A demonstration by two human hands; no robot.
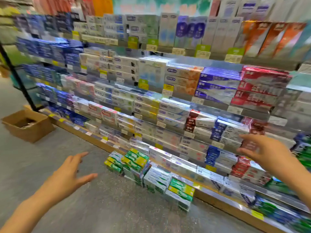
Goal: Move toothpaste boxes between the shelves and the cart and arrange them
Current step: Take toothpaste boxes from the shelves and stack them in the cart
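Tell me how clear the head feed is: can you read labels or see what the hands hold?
Head view: motion-blurred throughout, shelf labels unreadable; wide-angle bends the shelves; glare on wrapped boxes; left hand and right hand both open, holding nothing.

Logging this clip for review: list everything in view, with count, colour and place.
shelves: several tiers, metal-edged, running from left to right
toothpaste boxes: too many to count; blue at left, white in the middle, purple, red and orange at right
floor stacks: a few piles of green, yellow and white boxes, on the floor against the shelf base
cardboard box: one, brown, open, on the floor at left
left hand: open, empty, over the floor
right hand: open, empty, before the lower shelves
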